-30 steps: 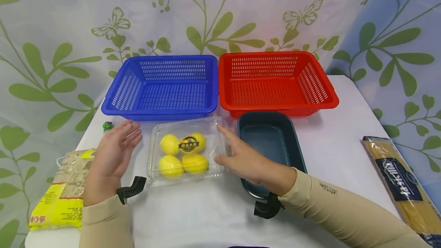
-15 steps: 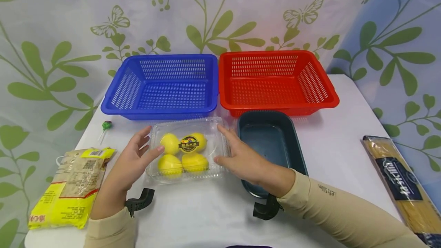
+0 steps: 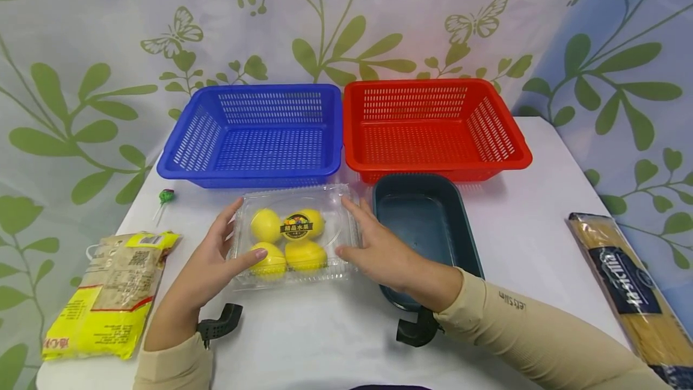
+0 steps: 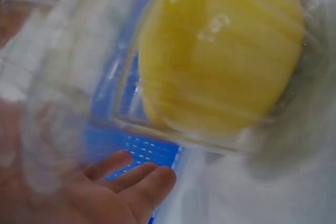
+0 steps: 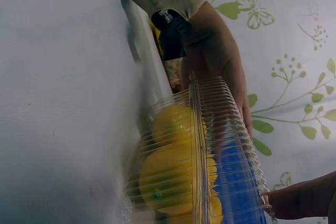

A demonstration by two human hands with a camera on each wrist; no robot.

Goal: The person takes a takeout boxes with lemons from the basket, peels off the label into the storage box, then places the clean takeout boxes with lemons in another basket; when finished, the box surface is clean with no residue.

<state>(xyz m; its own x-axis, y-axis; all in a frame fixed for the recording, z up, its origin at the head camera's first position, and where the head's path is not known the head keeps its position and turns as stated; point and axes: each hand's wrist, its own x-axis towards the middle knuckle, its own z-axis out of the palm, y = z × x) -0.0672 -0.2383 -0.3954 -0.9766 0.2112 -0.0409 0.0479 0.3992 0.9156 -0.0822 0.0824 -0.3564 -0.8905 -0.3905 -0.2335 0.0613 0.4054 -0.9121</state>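
Plastic ribbed box (image 3: 337, 232), glossy lemons (image 3: 305, 256)

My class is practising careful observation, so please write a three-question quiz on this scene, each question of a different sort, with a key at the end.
1. Count: How many yellow fruits show inside the clear container?

2. True or false: In the head view, the blue basket stands to the left of the red basket.

3. Multiple choice: Which thing is between the left hand and the right hand?
a) the pasta packet
b) the clear container
c) the yellow-and-beige bag

Key: 1. Four. 2. True. 3. b.
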